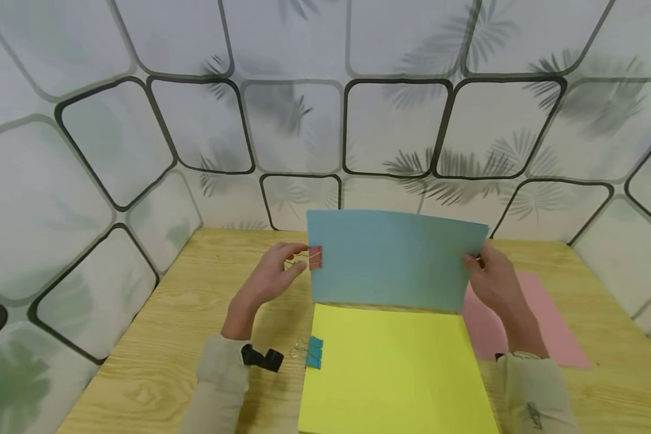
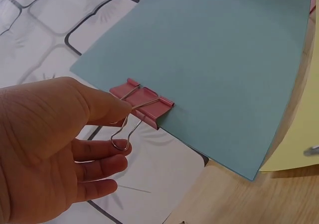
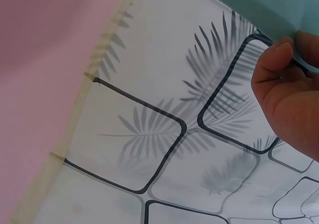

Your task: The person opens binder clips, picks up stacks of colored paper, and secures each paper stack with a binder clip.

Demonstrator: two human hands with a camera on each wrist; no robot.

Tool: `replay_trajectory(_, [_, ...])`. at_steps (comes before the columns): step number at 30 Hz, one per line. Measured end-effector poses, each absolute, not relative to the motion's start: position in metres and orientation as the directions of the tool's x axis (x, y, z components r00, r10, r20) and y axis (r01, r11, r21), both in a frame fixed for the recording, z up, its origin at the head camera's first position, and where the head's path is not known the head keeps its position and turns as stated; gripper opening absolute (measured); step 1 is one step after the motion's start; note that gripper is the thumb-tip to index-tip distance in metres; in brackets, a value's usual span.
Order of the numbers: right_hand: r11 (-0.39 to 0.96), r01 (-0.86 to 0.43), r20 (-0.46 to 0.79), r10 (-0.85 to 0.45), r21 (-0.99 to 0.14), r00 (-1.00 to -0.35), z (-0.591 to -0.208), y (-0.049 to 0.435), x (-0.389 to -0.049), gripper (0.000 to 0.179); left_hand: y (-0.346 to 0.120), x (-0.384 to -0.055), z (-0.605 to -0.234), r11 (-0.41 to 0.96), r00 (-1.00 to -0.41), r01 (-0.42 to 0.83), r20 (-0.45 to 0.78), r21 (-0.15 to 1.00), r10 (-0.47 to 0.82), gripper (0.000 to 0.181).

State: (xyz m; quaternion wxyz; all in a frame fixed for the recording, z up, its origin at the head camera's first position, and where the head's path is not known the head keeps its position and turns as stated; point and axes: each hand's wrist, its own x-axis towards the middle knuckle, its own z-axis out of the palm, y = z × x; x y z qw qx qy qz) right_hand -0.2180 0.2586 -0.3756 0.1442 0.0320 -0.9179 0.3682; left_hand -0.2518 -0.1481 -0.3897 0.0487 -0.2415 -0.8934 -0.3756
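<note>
Light blue paper (image 1: 390,259) is held up at a tilt above the table. A red binder clip (image 2: 142,102) grips its left edge. My left hand (image 1: 271,271) pinches at this clip, thumb over its wire handles and the other fingers below. At the other end, my right hand (image 1: 493,277) pinches the paper's right edge between thumb and fingers. In the right wrist view only a corner of the blue paper (image 3: 264,5) shows. Below it, nearer me, lies yellow paper (image 1: 396,374) with a blue binder clip (image 1: 314,352) on its left edge.
Pink paper (image 1: 553,325) lies on the wooden table (image 1: 157,337) at the right, partly under my right forearm. Behind and at both sides stand pale walls (image 1: 298,126) patterned with rounded outlines and leaves. A black strap (image 1: 260,358) sits at my left wrist.
</note>
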Motion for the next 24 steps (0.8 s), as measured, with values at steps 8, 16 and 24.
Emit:
replay_trajectory(8, [0.732, -0.122, 0.194, 0.013, -0.671, -0.981, -0.3759, 0.2627, -0.2194, 0.035, -0.1458, -0.2576, -0.3931, 0.596, -0.869, 0.478, 0.250, 0.645, 0.426, 0.040])
replay_trajectory(16, [0.739, -0.113, 0.165, -0.002, -0.664, -0.986, -0.3760, 0.2640, -0.2226, 0.039, -0.1437, -0.2589, -0.3938, 0.613, -0.869, 0.479, 0.244, 0.628, 0.430, 0.040])
replay_trajectory(24, [0.741, -0.109, 0.156, -0.005, -0.663, -0.988, -0.3812, 0.2649, -0.2264, 0.029, -0.1400, -0.2612, -0.3997, 0.653, -0.881, 0.466, 0.241, 0.597, 0.408, 0.040])
